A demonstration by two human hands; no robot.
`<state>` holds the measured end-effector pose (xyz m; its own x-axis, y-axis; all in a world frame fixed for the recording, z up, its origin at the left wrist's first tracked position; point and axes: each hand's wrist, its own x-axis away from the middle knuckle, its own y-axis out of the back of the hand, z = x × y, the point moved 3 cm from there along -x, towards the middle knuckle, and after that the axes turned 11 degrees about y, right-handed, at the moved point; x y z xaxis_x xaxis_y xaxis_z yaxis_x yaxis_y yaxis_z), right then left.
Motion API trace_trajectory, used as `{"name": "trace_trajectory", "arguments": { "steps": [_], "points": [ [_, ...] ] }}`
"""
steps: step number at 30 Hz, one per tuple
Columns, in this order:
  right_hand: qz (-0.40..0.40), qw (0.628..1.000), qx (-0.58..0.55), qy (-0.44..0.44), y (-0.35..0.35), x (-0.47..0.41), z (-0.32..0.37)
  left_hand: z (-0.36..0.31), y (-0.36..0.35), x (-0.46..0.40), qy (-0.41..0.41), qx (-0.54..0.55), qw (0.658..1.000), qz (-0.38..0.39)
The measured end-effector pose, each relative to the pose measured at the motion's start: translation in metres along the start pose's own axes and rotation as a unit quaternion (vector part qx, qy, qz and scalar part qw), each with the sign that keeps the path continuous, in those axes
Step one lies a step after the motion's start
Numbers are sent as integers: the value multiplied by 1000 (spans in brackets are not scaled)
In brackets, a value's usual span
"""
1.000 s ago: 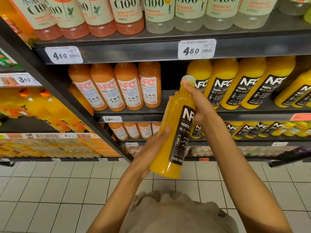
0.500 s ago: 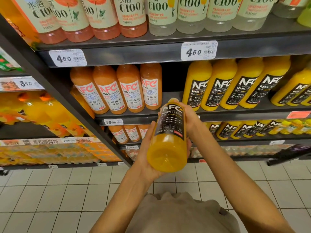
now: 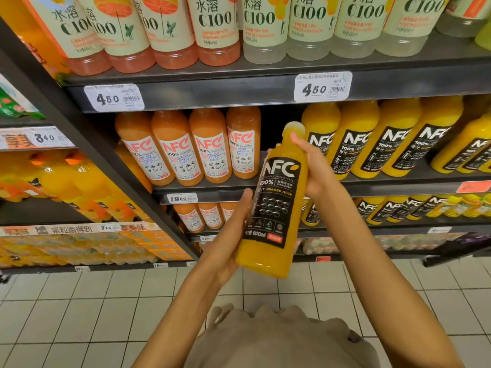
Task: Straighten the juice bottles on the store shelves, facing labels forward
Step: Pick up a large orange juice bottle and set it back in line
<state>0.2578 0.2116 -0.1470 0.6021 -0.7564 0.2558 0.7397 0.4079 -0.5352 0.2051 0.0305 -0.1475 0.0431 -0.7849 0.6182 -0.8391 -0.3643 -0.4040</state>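
A yellow NFC orange juice bottle [image 3: 276, 205] with a black label is held in front of the middle shelf [image 3: 398, 185], nearly upright, cap tilted slightly right, label facing me. My left hand [image 3: 231, 235] cups its lower left side. My right hand [image 3: 314, 168] grips its neck and upper right side. Behind it is a dark gap in the row, between the orange guava NFC bottles [image 3: 207, 147] on the left and the yellow NFC bottles [image 3: 372, 139] on the right, whose labels face forward.
C100 bottles [image 3: 218, 25] line the top shelf above two 4.50 price tags [image 3: 322, 86]. More NFC bottles [image 3: 393, 208] stand on the lower shelf. A second shelving unit [image 3: 53, 181] with orange drinks runs at the left. White floor tiles [image 3: 79, 314] lie below.
The bottle has swung from pointing cap-away with its base toward me to nearly upright, label facing me. My left hand slid to its lower side; my right hand moved up to the neck.
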Motion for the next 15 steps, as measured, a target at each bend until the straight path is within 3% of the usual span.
{"name": "trace_trajectory", "arguments": {
  "steps": [3,10,15],
  "points": [
    [19,998,39,54,-4,2,10,-1,5,-6,-33,-141,988,-56],
    [13,972,223,74,6,16,5,23,22,-34,-86,-186,973,-102],
    [47,961,211,174,-2,39,4,31,31,-53,-105,-228,963,-100]
  ]
}}
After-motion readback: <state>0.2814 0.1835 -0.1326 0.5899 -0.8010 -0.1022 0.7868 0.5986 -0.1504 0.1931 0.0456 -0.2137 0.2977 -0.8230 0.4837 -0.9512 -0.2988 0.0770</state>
